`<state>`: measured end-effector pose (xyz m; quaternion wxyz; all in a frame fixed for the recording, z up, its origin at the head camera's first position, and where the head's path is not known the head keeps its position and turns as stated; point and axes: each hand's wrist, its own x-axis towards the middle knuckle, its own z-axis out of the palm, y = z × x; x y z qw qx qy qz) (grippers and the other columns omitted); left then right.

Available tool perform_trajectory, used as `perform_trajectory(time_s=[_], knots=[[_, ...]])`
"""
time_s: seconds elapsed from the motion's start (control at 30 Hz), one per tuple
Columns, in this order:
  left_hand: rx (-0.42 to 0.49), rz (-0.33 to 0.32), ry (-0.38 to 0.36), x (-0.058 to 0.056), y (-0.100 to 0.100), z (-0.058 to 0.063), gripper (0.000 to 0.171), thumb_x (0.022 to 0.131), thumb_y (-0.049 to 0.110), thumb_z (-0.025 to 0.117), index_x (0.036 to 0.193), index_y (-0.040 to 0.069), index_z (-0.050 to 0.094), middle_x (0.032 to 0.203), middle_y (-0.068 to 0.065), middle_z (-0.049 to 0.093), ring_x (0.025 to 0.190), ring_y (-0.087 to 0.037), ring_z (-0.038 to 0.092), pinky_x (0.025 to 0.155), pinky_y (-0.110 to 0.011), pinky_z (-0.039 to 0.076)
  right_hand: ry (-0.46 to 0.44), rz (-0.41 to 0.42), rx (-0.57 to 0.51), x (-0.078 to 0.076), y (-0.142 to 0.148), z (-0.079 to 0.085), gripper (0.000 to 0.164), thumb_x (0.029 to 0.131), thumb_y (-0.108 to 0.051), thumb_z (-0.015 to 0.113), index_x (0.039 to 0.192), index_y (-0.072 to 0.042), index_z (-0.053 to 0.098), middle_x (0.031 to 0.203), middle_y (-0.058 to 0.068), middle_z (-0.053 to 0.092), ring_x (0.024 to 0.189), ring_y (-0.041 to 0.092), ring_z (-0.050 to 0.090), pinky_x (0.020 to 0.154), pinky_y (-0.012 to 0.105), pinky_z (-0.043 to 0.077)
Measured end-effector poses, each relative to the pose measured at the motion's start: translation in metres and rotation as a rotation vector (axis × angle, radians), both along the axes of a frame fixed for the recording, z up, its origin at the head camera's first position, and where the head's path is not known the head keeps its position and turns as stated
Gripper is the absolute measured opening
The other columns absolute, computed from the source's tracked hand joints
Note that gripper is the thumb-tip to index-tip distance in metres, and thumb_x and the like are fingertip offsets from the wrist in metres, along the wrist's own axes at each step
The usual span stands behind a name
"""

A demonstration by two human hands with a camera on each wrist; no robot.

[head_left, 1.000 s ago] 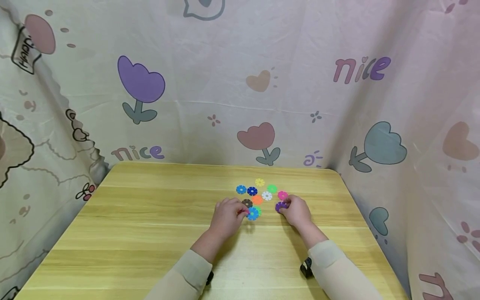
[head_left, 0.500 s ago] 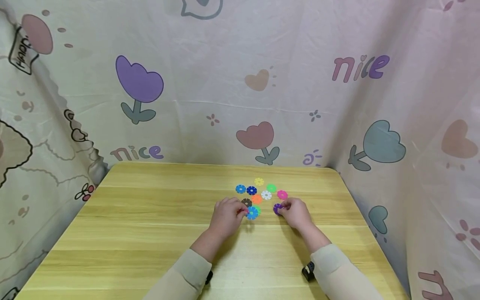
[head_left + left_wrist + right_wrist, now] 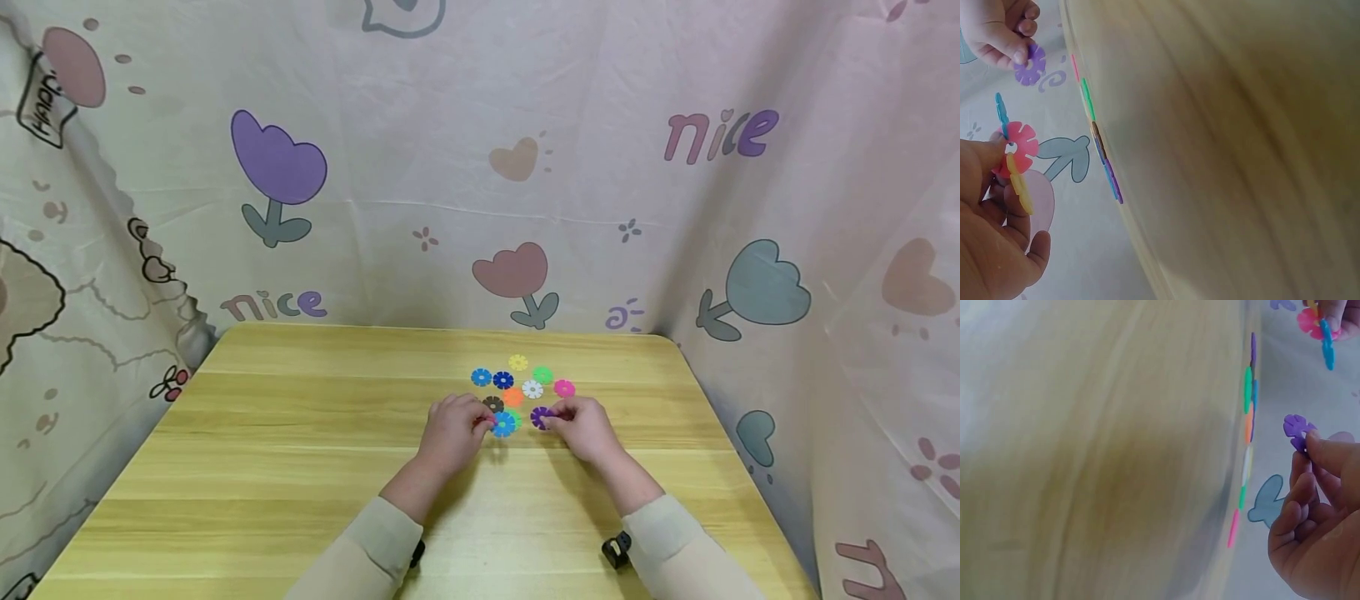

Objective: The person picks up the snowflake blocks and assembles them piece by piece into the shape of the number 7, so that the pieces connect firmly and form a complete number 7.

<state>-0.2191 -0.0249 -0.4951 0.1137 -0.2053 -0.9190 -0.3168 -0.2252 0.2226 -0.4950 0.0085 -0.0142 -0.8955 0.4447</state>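
Observation:
My left hand (image 3: 453,432) pinches a small joined cluster of slotted plastic snowflake discs between thumb and fingers. In the left wrist view, a pink disc (image 3: 1025,140) sits at its middle, with a blue disc (image 3: 1002,114) and a yellow disc (image 3: 1020,187) slotted onto it edgewise. To the right, my right hand (image 3: 588,429) pinches a single purple snowflake disc (image 3: 1295,427) by its edge. Both hands hold their pieces above the table, and a short gap separates the purple disc from the cluster's blue disc.
Loose discs lie flat on the wooden table (image 3: 300,467) just beyond the hands, among them a yellow disc (image 3: 518,362), a white disc (image 3: 532,389), an orange disc (image 3: 513,397) and a pink disc (image 3: 564,389). A patterned curtain (image 3: 420,167) hangs behind the table.
My right hand has lifted the purple disc and brought it left, closer to the cluster. The left hand stays nearly where it was, still holding the joined discs.

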Motion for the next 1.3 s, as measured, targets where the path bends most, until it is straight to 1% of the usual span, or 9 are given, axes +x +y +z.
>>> perform_trajectory(time_s=[0.13, 0.27, 0.4, 0.57, 0.83, 1.13, 1.3], knots=[[-0.001, 0.001, 0.002, 0.000, 0.000, -0.001, 0.009, 0.098, 0.021, 0.079, 0.089, 0.021, 0.078, 0.094, 0.010, 0.069, 0.094, -0.019, 0.059, 0.095, -0.048, 0.044, 0.012, 0.005, -0.035, 0.005, -0.004, 0.004, 0.006, 0.091, -0.002, 0.081, 0.094, -0.005, 0.077, 0.090, 0.005, 0.070, 0.084, 0.021, 0.061, 0.072, 0.028, 0.053], [0.000, 0.002, -0.007, -0.001, -0.001, 0.000, 0.009, 0.098, 0.021, 0.078, 0.089, 0.021, 0.078, 0.095, 0.009, 0.069, 0.095, -0.019, 0.060, 0.096, -0.049, 0.044, 0.034, 0.029, -0.058, 0.007, -0.006, 0.006, 0.006, 0.090, 0.001, 0.081, 0.093, -0.004, 0.077, 0.090, 0.005, 0.071, 0.085, 0.021, 0.062, 0.071, 0.027, 0.054], [-0.002, 0.006, -0.020, -0.001, -0.001, 0.000, 0.009, 0.099, 0.021, 0.078, 0.090, 0.021, 0.078, 0.096, 0.009, 0.069, 0.096, -0.019, 0.060, 0.097, -0.050, 0.044, 0.044, 0.052, -0.075, 0.009, -0.008, 0.007, 0.008, 0.090, 0.000, 0.082, 0.091, -0.005, 0.077, 0.090, 0.003, 0.071, 0.085, 0.020, 0.063, 0.071, 0.026, 0.054], [0.000, 0.010, -0.029, -0.001, -0.002, 0.000, 0.009, 0.099, 0.021, 0.077, 0.090, 0.021, 0.077, 0.095, 0.009, 0.069, 0.096, -0.019, 0.060, 0.096, -0.049, 0.044, 0.054, 0.077, -0.086, 0.011, -0.010, 0.008, 0.007, 0.091, -0.001, 0.082, 0.090, -0.007, 0.077, 0.088, 0.002, 0.071, 0.082, 0.019, 0.061, 0.067, 0.025, 0.053], [0.004, 0.012, -0.016, -0.002, -0.002, -0.001, 0.009, 0.099, 0.021, 0.077, 0.090, 0.021, 0.077, 0.095, 0.009, 0.069, 0.097, -0.019, 0.061, 0.096, -0.049, 0.044, 0.056, 0.117, -0.131, 0.013, -0.014, 0.011, 0.005, 0.091, 0.001, 0.080, 0.091, -0.001, 0.076, 0.085, 0.002, 0.071, 0.077, 0.017, 0.060, 0.063, 0.024, 0.050], [0.012, 0.015, -0.015, -0.002, -0.001, -0.001, 0.009, 0.098, 0.021, 0.078, 0.090, 0.021, 0.078, 0.096, 0.009, 0.069, 0.096, -0.019, 0.060, 0.095, -0.048, 0.044, 0.061, 0.118, -0.134, 0.014, -0.018, 0.013, 0.006, 0.090, 0.003, 0.081, 0.089, -0.002, 0.076, 0.083, 0.001, 0.070, 0.076, 0.017, 0.059, 0.062, 0.023, 0.050], [0.015, 0.011, -0.013, -0.001, -0.001, -0.001, 0.008, 0.098, 0.021, 0.078, 0.090, 0.021, 0.078, 0.096, 0.009, 0.070, 0.096, -0.020, 0.062, 0.095, -0.049, 0.044, 0.060, 0.118, -0.134, 0.014, -0.018, 0.013, 0.007, 0.090, 0.002, 0.081, 0.088, -0.003, 0.076, 0.083, 0.001, 0.069, 0.075, 0.017, 0.058, 0.062, 0.023, 0.049]])
